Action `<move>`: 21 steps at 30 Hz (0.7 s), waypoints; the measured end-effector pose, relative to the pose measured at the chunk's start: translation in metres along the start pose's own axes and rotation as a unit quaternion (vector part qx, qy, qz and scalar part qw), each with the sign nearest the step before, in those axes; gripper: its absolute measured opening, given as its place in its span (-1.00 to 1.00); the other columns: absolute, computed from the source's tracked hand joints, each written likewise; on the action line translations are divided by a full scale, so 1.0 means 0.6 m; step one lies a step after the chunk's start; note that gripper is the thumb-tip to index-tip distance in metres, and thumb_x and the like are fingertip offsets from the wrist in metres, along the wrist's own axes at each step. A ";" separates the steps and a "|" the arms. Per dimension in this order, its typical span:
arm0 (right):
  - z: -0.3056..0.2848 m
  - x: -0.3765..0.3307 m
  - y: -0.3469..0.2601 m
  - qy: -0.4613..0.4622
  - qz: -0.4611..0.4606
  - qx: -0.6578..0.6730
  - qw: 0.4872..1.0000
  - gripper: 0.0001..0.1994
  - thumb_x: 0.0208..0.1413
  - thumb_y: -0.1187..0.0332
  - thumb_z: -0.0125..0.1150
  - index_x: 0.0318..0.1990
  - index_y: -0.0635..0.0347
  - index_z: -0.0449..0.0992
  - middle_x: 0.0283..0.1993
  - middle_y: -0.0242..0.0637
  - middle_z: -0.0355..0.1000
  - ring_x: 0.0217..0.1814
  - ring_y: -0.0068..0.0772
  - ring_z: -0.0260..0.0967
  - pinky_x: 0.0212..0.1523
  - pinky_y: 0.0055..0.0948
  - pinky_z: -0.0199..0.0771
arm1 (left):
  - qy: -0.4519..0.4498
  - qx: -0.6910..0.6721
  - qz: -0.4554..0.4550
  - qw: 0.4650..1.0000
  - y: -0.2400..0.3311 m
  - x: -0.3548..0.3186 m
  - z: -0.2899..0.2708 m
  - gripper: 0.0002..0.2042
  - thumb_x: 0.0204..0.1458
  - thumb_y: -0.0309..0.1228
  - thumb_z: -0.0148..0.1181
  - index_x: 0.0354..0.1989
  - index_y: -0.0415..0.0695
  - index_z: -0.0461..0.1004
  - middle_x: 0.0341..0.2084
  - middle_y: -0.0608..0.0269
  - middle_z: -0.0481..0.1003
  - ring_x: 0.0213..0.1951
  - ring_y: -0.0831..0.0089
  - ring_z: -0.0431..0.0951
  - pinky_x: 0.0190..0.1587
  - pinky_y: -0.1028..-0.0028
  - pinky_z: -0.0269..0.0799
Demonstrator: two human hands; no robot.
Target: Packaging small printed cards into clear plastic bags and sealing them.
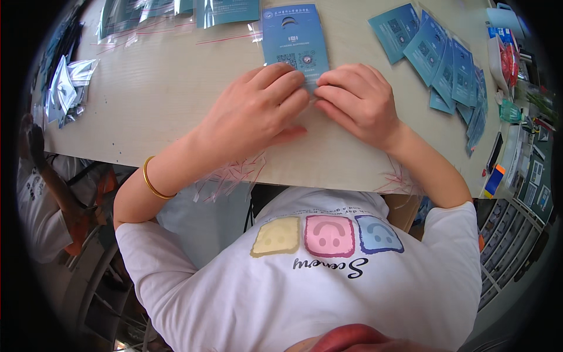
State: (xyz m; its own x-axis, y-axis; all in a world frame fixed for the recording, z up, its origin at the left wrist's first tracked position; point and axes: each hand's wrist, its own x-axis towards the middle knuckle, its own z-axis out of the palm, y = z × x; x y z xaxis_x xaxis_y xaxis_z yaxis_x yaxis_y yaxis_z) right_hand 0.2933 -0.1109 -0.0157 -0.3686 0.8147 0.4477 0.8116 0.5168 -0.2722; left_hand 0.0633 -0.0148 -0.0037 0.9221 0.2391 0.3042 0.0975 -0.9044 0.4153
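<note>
A blue printed card in a clear plastic sleeve lies on the table in front of me, with a hanging slot at its far end. My left hand is closed over its near left corner, thumb stretched below the curled fingers. At the near right corner, my right hand has its fingers and thumb pinched together on the sleeve's edge. The fingers hide the near edge of the card, so I cannot see exactly what is between the fingertips.
Blue sleeved cards fan out on the right; more sleeved cards lie along the far edge. Shiny clear sleeves are piled at left. Thin red-lined plastic strips gather at the near edge. Another person's arm shows at far left.
</note>
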 end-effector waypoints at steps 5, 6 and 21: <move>-0.022 0.000 0.005 0.018 0.039 0.076 0.996 -0.78 -0.07 0.35 0.48 -0.23 0.09 0.64 -0.12 -0.41 0.53 -0.09 -0.26 0.49 -0.09 -0.28 0.48 | 0.052 0.055 0.034 0.997 -0.017 -0.013 0.017 -0.80 -0.08 -0.45 0.34 -0.32 -0.23 0.47 -0.03 0.10 0.55 0.08 0.17 0.56 0.05 0.27 0.57; -0.027 -0.001 0.008 0.008 0.036 0.070 0.997 -0.78 -0.07 0.35 0.49 -0.24 0.08 0.64 -0.12 -0.41 0.53 -0.10 -0.27 0.49 -0.10 -0.28 0.47 | 0.064 0.025 0.022 0.997 -0.017 -0.015 0.017 -0.85 -0.07 -0.50 0.30 -0.35 -0.23 0.47 -0.02 0.10 0.56 0.08 0.16 0.57 0.05 0.26 0.58; -0.014 -0.007 0.022 -0.026 0.180 0.186 0.966 -0.92 -0.03 0.42 0.45 -0.42 0.11 0.62 -0.18 -0.41 0.44 -0.07 -0.31 0.34 0.01 -0.31 0.31 | 0.056 -0.139 -0.110 0.983 -0.020 -0.032 0.008 -0.85 -0.04 -0.63 0.37 -0.35 -0.22 0.50 -0.01 0.18 0.59 0.10 0.12 0.56 0.07 0.25 0.55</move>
State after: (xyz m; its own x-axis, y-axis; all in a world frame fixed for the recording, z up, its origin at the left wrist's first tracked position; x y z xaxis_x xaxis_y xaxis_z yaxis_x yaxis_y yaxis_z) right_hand 0.3096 -0.1097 -0.0138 -0.1220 0.9665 0.2260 0.6767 0.2476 -0.6934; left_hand 0.0463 -0.0103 -0.0184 0.8414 0.4698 0.2671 0.1693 -0.6985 0.6953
